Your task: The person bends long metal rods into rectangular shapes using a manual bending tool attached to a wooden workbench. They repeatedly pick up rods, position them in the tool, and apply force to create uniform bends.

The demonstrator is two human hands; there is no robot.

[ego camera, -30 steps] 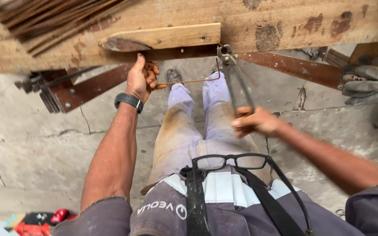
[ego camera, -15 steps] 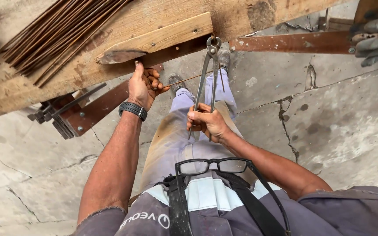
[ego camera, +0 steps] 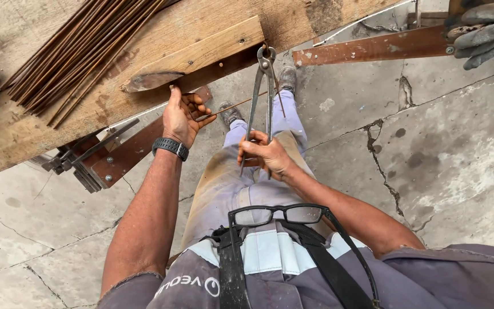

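One pair of long-handled steel pincers [ego camera: 263, 97] is gripped by the right hand [ego camera: 267, 155], whose fingers are wrapped round the two handle ends just above the person's thighs. The tool's long axis runs almost straight away from the body, handles near the lap and head pointing up toward the edge of a wooden bench [ego camera: 144, 68]. Its small head is seen just below a single lighter wooden batten [ego camera: 201, 54] fixed along the bench edge. Whether the head is closed on anything cannot be told.

One thin rusty rod [ego camera: 241, 106] is pinched in the left hand [ego camera: 181, 117], which is pressed up against the bench edge under the batten; a dark wristwatch [ego camera: 171, 147] is worn on that wrist. The rod lies nearly crosswise, from the left fingers toward the pincers' shafts, slightly rising to the right.

A bundle of rusty rods [ego camera: 81, 51], too many and too overlapped to be counted, is laid slantwise on the bench top. Two rusted flat steel bars are seen below the bench, one at left [ego camera: 127, 157] and one at upper right [ego camera: 373, 48]. One grey-gloved hand [ego camera: 484, 31] of another person is rested on the right bar's end. One pair of black-framed glasses [ego camera: 278, 214] is hung at the wearer's chest, above cracked concrete floor [ego camera: 441, 149].
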